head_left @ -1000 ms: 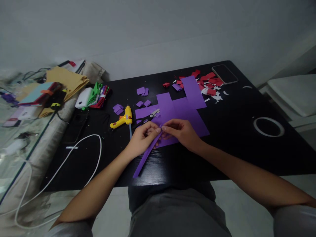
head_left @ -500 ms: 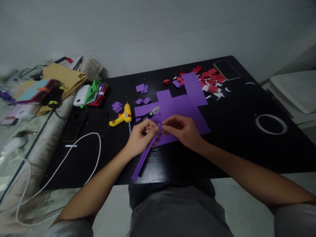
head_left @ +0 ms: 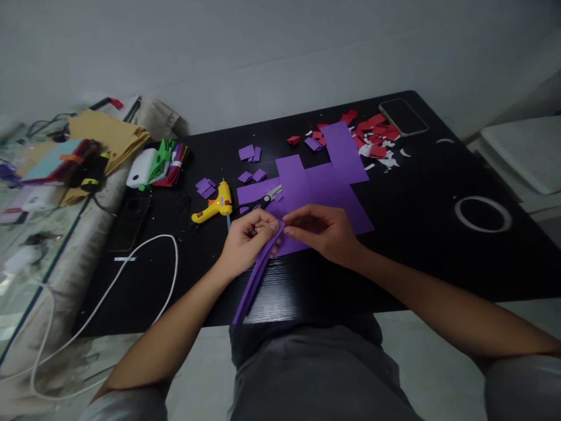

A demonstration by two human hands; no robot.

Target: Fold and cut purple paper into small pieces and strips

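A long, narrow purple paper strip point(head_left: 253, 286), folded lengthwise with its layers standing slightly apart, slants down towards the table's front edge. My left hand point(head_left: 245, 242) is closed on its upper part, thumb on top. The fingertips of my right hand point(head_left: 328, 233) pinch at the strip's upper end. Beneath and behind both hands lie purple paper sheets point(head_left: 357, 209). Scissors point(head_left: 264, 202) with black handles rest partly on the paper, just beyond my left hand. Left of them lies a yellow glue gun point(head_left: 218, 204) with a blue stick.
Small purple paper pieces point(head_left: 205, 187) lie in groups at the back left. Red and white scraps point(head_left: 374, 137) are heaped near a phone point(head_left: 403, 117). A roll of tape point(head_left: 482, 214) lies right. A white cable point(head_left: 176, 257) and bundled coloured paper point(head_left: 169, 164) are left.
The lower part of the purple strip has spread, so a gap between its layers shows. My right fingertips have shifted slightly left along its upper end. The view has shifted a little.
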